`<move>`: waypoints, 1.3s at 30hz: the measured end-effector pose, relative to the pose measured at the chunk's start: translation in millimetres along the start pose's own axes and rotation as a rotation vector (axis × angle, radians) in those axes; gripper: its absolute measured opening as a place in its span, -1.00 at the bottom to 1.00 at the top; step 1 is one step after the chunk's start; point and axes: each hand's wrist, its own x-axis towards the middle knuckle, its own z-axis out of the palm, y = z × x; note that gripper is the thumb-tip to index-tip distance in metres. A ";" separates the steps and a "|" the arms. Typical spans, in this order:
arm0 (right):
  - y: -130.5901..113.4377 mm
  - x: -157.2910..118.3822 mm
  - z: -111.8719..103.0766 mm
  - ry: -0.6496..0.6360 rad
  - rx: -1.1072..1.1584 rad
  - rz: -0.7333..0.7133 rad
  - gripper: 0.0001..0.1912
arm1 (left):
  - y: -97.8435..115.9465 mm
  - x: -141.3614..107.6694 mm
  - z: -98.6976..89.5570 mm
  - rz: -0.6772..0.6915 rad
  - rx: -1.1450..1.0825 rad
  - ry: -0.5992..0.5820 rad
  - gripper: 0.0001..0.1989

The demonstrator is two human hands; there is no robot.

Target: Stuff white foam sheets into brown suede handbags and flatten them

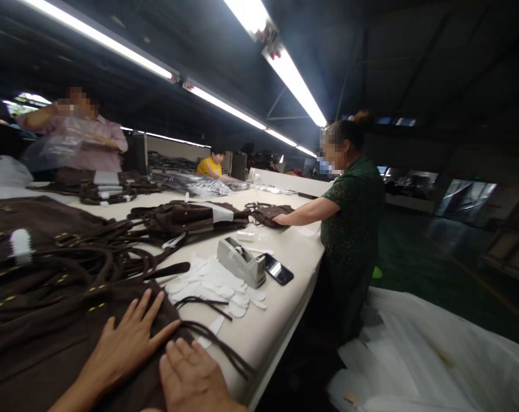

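Note:
A dark brown fabric bag [40, 355] with gold-coloured eyelets lies flat at the near left of the table. My left hand [128, 340] rests palm down on it, fingers spread. Close beside it, my right hand [194, 372] has its fingers bent together against the bag's right edge; its thumb is hidden. Thin dark cords [220, 340] stick out past that edge onto the table. Just beyond the hands lies a pile of white paper-like strips [208, 277], with a grey tape dispenser [242, 263] behind it.
More brown bags [182, 217] with cord handles lie along the table [280, 309]. A phone [278, 269] lies beside the dispenser. At the right, a co-worker [349, 200] touches another bag. Two people work farther back. White sheeting [431, 349] bulges up beside the table.

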 end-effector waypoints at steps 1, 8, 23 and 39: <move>0.6 -9.1 8.1 0.045 0.006 0.013 -0.32 | 6.3 -2.4 -10.3 -0.009 -0.011 -0.060 -0.46; 1.6 -21.7 10.1 0.181 0.061 0.010 -0.42 | 27.1 4.3 -51.8 -0.112 -0.092 -0.237 -0.32; 15.1 -56.3 -9.9 0.331 0.190 -0.120 -0.60 | 37.4 -1.6 -53.0 -0.234 -0.146 -0.258 -0.15; 18.8 -81.3 -14.9 0.298 0.221 -0.167 -0.46 | 28.6 -29.3 -57.2 -0.206 -0.183 -0.058 -0.32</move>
